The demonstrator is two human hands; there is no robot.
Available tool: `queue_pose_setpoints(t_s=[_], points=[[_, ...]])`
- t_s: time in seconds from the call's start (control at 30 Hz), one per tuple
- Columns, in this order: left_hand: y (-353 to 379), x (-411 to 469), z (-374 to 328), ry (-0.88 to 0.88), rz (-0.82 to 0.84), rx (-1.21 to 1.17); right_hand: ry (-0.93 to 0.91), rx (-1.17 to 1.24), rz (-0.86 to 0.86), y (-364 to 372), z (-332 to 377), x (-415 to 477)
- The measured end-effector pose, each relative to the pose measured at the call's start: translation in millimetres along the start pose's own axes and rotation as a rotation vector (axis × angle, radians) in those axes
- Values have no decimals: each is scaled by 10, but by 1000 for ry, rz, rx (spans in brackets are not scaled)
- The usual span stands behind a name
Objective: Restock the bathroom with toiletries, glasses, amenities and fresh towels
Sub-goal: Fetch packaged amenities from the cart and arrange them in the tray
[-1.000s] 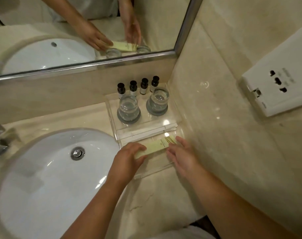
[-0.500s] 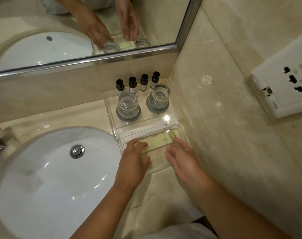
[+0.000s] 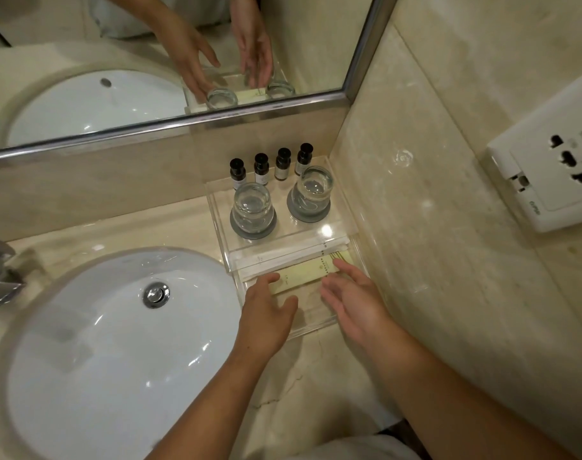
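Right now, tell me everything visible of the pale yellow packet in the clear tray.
The pale yellow packet is a flat, long rectangle with a small printed emblem near its middle and thin line drawings at its right end. It lies flat, slightly slanted, in the lower front section of the clear tray, just before the white sachets. Straight fingers of the left hand and right hand lie over its two ends; actual contact is unclear.

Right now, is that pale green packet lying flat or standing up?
Flat: the packet lies printed face up in the clear tray, front section.
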State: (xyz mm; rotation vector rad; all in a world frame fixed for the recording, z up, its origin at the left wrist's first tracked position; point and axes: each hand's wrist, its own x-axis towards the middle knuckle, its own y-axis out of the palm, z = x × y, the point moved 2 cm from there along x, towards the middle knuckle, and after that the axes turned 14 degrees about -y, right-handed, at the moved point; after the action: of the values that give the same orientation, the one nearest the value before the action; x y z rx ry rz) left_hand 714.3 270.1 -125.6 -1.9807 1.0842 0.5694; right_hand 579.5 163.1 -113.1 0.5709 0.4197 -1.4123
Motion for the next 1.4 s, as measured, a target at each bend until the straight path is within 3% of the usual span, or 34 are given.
queue_pose_setpoints(t_s=[0.43,0.6,0.77,0.87,1.03,1.4], points=[[-116,-56,-38,51,-1,41,-11,-118,43,-55,48,-72],[-297,-282,-5,160,-17,98,-215,-543,116,-231,48,-350],[-429,-644,134,320,-25,202,-577,-1074,318,-484,100,-811],[-415,-850,265,447,-8,346,-597,-1328,383,-636,0,-1066],[-256,-1128,439,664,-100,737,-616,-1529,291,-866,-205,-1556],[367,-1880,528,830,66,846,-514,-1493,56,-1672,-534,-2574]])
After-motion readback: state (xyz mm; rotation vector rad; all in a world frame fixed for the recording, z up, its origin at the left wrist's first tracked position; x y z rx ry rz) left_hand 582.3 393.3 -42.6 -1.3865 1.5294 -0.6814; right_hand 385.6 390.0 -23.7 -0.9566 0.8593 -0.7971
